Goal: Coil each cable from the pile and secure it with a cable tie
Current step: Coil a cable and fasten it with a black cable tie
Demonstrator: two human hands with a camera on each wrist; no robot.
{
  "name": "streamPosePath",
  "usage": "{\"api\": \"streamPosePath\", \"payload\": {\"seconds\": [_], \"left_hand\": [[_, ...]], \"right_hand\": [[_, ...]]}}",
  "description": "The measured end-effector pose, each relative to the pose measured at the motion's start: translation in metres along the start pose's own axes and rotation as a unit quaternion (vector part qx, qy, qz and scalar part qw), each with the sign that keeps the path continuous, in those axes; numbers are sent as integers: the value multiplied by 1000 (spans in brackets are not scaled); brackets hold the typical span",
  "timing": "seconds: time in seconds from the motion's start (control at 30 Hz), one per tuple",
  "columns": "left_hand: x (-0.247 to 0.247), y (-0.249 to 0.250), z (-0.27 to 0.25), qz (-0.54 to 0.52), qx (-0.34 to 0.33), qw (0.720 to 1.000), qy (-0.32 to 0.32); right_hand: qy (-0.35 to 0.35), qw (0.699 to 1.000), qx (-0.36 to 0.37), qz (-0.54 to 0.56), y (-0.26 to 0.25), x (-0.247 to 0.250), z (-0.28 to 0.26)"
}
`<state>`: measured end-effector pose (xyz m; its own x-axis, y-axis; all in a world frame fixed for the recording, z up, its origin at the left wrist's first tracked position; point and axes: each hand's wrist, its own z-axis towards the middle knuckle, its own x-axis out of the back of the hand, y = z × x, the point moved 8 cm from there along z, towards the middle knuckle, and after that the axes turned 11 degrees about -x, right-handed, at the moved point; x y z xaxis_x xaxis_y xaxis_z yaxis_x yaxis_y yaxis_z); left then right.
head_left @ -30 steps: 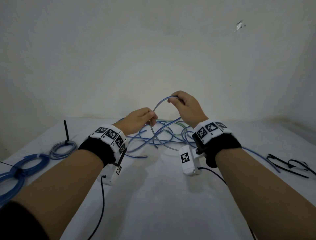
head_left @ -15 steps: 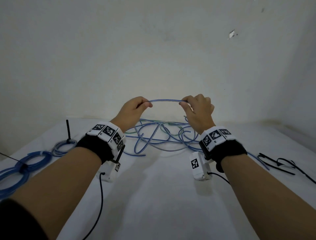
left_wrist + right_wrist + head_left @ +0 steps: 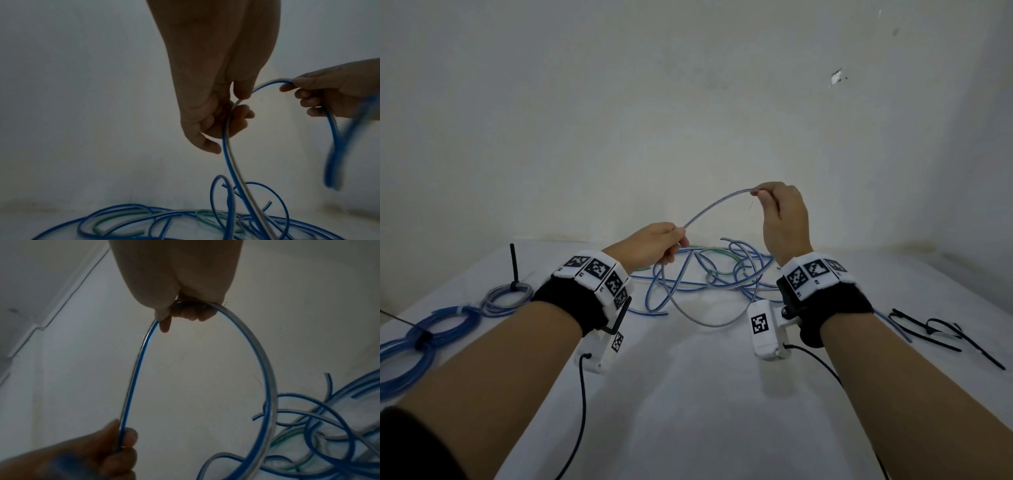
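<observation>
- Head view: your left hand [image 3: 657,245] pinches a thin blue-and-clear striped cable [image 3: 709,208] between thumb and curled fingers, low and just above the loose pile of blue, clear and green cables [image 3: 726,274] on the white cloth-covered table [image 3: 705,394].
- Your right hand [image 3: 782,219] is raised higher and pinches the same cable near its end, so the span between your hands arches up to the right. Below your left hand the cable drops in a wide hanging loop that touches the table in front of the pile.
- Left on the table lie a small grey-blue coil bound with an upright black cable tie [image 3: 506,296] and, nearer you, a larger bright blue coil tied with a black cable tie [image 3: 424,339]. Loose black cable ties [image 3: 941,334] lie to your right, well apart from the pile.
- Left wrist view: your left hand [image 3: 213,113] has thumb and forefinger closed on the cable [image 3: 230,154], the other fingers curled round it; the cable runs down into the pile [image 3: 164,224]. Your right hand [image 3: 329,95] holds the arch at the right edge.
- Right wrist view: your right hand [image 3: 185,308] grips the top of an oval loop of the cable [image 3: 265,369]; your left hand [image 3: 98,456] pinches its left strand lower down. The pile [image 3: 329,426] sits at the lower right.
</observation>
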<state>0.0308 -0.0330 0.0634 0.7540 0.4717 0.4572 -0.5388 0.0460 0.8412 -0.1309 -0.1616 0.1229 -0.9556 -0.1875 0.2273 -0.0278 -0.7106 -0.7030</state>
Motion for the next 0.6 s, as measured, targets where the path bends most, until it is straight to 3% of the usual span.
{"api": "streamPosePath", "payload": {"seconds": [0.1, 0.2, 0.27, 0.43, 0.53, 0.6], "left_hand": [[14, -2, 3, 103, -8, 991, 83], [33, 23, -2, 168, -113, 951, 235], [32, 37, -4, 190, -169, 935, 247], [-10, 45, -2, 244, -251, 936, 30], [-49, 26, -11, 197, -174, 953, -148], [-61, 13, -16, 177, -141, 954, -196]], "right_hand": [[-47, 998, -29, 14, 1, -7, -1], [-92, 990, -93, 53, 9, -18, -6], [-106, 979, -133, 110, 12, -21, -10], [-136, 928, -233, 257, 13, -25, -19], [-156, 865, -293, 376, 11, -32, -22], [-143, 836, -318, 423, 13, -31, -22]]}}
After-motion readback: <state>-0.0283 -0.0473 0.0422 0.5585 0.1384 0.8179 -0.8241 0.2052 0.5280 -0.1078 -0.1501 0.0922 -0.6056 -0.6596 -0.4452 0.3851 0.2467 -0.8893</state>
